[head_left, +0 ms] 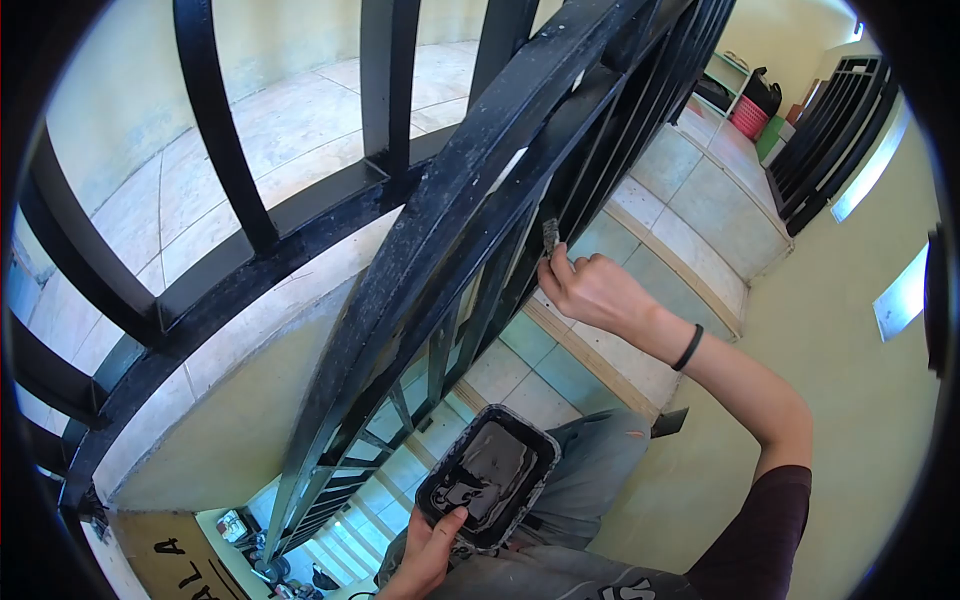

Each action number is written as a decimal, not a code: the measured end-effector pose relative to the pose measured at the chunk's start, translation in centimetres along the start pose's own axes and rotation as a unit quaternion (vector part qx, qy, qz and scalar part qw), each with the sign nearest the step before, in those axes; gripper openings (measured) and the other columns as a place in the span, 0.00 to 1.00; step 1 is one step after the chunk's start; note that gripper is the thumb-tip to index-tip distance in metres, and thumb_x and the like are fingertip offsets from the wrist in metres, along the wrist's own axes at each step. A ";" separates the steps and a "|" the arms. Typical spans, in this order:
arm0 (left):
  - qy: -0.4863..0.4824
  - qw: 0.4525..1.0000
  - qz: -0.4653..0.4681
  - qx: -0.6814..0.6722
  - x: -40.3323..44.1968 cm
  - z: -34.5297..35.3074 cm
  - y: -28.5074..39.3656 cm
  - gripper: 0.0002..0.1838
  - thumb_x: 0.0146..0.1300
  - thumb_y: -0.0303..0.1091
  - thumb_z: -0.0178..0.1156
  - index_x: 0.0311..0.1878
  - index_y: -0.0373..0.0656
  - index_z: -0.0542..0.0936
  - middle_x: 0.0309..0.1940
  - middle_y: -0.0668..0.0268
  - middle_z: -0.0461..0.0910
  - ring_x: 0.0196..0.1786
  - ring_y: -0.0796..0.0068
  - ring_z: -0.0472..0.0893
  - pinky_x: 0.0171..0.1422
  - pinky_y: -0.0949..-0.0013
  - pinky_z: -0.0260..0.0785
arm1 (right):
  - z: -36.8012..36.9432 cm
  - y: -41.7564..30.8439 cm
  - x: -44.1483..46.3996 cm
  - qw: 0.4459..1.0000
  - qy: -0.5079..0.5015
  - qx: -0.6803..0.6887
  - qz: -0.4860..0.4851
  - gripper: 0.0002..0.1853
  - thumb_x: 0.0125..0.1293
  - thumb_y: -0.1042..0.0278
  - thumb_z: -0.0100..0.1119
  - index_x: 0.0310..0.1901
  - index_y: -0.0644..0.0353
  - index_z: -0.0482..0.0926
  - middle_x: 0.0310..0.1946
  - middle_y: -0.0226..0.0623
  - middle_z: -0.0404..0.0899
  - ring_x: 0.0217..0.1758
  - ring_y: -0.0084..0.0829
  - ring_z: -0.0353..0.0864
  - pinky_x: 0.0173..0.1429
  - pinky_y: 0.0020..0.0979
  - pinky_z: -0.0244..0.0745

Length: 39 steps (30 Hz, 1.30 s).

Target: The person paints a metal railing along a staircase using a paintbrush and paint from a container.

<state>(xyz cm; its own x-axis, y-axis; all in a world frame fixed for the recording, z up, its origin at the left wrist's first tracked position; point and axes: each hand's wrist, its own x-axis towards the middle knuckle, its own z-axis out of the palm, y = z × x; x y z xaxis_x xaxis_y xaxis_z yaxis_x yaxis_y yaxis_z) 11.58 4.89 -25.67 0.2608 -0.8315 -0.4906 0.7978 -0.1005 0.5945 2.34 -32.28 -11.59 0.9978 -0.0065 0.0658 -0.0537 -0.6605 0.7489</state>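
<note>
My left hand (432, 548) grips the near corner of a black rectangular tray (543, 478), its thumb over the rim. Dark grey paint (497, 458) lies in the tray. My right hand (585, 287), with a black band on the wrist, pinches a small brush-like tool (550, 234) between thumb and fingers. The tool's dark end points up, beside the bars of the black metal railing (395, 235). Whether it touches a bar I cannot tell. Pale specks mark the railing's surface.
Tiled stairs (640, 255) rise toward the upper right, and more steps lie below the railing. A second black railing (828, 135) and a pink basket (748, 117) are at the top. A pale yellow wall (790, 345) runs along the right.
</note>
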 end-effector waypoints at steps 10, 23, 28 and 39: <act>-0.012 0.999 0.006 0.034 0.0 -0.3 0.0 0.30 0.70 0.26 0.62 0.72 0.36 0.65 0.63 0.58 0.76 0.65 0.67 0.76 0.72 0.61 0.68 | 1.8 -1.9 -0.3 0.999 -0.002 0.036 0.002 0.17 0.61 0.67 0.59 0.49 0.67 0.81 0.44 0.56 0.84 0.21 0.27 0.83 0.26 0.29 0.79; -0.020 0.997 -0.001 0.081 0.0 -0.4 0.8 0.32 0.71 0.35 0.62 0.75 0.40 0.64 0.63 0.58 0.77 0.63 0.61 0.80 0.64 0.58 0.77 | -3.2 4.6 -1.8 0.921 0.230 0.192 0.247 0.17 0.66 0.63 0.70 0.53 0.60 0.82 0.39 0.42 0.87 0.27 0.36 0.86 0.28 0.32 0.80; -0.018 0.999 0.007 0.029 0.3 0.4 1.3 0.32 0.68 0.26 0.60 0.74 0.38 0.63 0.64 0.56 0.76 0.65 0.61 0.79 0.69 0.57 0.73 | -1.1 1.8 -2.6 0.955 0.197 0.056 0.212 0.19 0.64 0.61 0.71 0.53 0.61 0.82 0.42 0.44 0.86 0.23 0.28 0.84 0.26 0.29 0.78; 0.000 0.995 -0.026 0.092 0.2 -0.3 1.4 0.30 0.73 0.34 0.61 0.74 0.37 0.66 0.67 0.56 0.75 0.66 0.55 0.77 0.67 0.56 0.75 | -2.0 5.3 -2.8 0.927 0.293 0.035 0.231 0.20 0.64 0.60 0.71 0.55 0.59 0.82 0.42 0.42 0.86 0.22 0.27 0.81 0.24 0.28 0.76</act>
<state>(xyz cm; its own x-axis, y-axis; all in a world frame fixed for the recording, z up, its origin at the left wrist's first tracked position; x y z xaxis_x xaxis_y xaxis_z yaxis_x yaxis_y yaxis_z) 12.93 4.69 -25.08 0.2223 -0.8221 -0.5241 0.6966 -0.2422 0.6754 -0.84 -34.27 -6.44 0.6759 0.0939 0.7309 -0.4469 -0.7364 0.5079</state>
